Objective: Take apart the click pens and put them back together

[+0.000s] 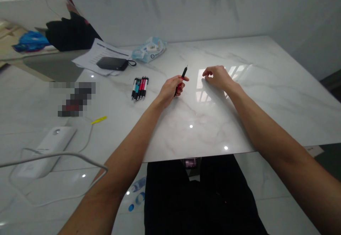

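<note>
Red pen (181, 79) gripped in left hand (170, 91); right hand (217, 78) nr it, curled, empty.

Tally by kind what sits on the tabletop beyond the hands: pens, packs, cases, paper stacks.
Pens: 5, four in a row plus the held pen in the left hand
Wipes pack: 1
Black case: 1
Paper stack: 1
Total: 8
</note>
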Motion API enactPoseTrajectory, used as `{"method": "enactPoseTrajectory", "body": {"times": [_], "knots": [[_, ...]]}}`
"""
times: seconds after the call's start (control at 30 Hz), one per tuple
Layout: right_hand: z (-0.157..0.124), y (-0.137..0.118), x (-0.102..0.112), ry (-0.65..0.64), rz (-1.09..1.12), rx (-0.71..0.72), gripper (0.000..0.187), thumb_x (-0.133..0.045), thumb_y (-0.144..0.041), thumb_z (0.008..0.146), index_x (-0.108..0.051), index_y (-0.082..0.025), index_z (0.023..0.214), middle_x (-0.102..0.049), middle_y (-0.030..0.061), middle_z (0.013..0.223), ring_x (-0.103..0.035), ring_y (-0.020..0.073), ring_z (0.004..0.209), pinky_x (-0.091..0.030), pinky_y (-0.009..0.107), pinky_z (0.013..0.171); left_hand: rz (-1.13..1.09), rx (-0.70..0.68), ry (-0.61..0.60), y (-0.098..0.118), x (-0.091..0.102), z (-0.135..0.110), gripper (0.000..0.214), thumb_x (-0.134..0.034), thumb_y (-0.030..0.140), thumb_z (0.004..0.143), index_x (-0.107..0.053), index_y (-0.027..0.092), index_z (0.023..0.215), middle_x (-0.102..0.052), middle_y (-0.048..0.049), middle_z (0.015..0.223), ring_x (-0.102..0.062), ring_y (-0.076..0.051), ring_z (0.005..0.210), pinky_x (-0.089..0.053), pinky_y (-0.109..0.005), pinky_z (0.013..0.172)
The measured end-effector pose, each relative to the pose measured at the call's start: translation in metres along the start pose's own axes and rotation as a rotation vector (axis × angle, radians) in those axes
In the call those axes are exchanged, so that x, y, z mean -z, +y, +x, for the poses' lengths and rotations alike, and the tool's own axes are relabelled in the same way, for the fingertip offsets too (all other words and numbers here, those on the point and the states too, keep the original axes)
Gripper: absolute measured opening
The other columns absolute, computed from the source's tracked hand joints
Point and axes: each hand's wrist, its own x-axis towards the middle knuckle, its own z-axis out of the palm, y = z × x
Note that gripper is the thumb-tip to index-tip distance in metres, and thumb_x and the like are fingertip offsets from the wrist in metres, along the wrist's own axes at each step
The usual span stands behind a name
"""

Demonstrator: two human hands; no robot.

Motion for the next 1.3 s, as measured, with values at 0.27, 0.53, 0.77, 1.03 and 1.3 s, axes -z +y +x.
{"method": "enactPoseTrajectory", "body": {"times": [0.27,0.53,0.77,1.03,1.3], "knots": [[-0.016,-0.035,0.018,0.080,0.178,0.091,0.018,-0.087,-0.024,0.080,-0.073,-0.024,0.091,-0.072,0.0070,0.095,-0.062,0.0262,0.093,-0.048,0.047,0.094,0.087,-0.167,0.080,-0.013,-0.007,0.005,0.019,-0.070,0.040,0.102,-0.070,0.022,0.109,-0.059,0.0025,0.076,-0.053,-0.010,0.064,-0.044,-0.024,0.062],[-0.035,-0.089,0.013,0.013,0.414,0.098,0.070,-0.082,-0.069,0.089,-0.034,-0.026,0.061,-0.030,-0.0054,0.058,-0.031,0.0131,0.062,-0.030,0.034,0.061,0.296,-0.324,0.033,-0.014,-0.006,0.003,0.042,-0.093,0.051,0.080,-0.080,0.017,0.102,-0.077,-0.0047,0.088,-0.068,-0.015,0.076,-0.049,-0.025,0.065],[-0.037,-0.095,0.005,0.057,0.470,0.065,0.068,-0.066,-0.077,0.097,-0.038,-0.025,0.064,-0.027,-0.0048,0.060,-0.032,0.0139,0.062,-0.031,0.033,0.060,0.276,-0.302,-0.022,-0.019,-0.008,0.005,0.044,-0.093,0.053,0.078,-0.079,0.017,0.100,-0.080,-0.0058,0.085,-0.072,-0.017,0.075,-0.053,-0.027,0.068],[-0.031,-0.090,-0.004,0.038,0.701,0.048,0.064,-0.066,-0.086,0.091,-0.053,-0.025,0.077,-0.049,-0.0023,0.068,-0.047,0.0151,0.068,-0.042,0.031,0.062,0.138,-0.276,0.007,-0.015,-0.008,0.004,0.043,-0.091,0.049,0.080,-0.081,0.014,0.103,-0.081,-0.0084,0.089,-0.075,-0.017,0.080,-0.059,-0.029,0.076],[-0.032,-0.092,-0.003,0.010,0.823,0.095,0.049,-0.086,-0.068,0.083,-0.074,-0.021,0.087,-0.068,0.0016,0.081,-0.061,0.0165,0.078,-0.054,0.035,0.077,0.104,-0.280,-0.010,-0.021,-0.009,0.005,0.046,-0.093,0.054,0.077,-0.084,0.014,0.100,-0.084,-0.0108,0.095,-0.079,-0.020,0.086,-0.063,-0.033,0.084]]}}
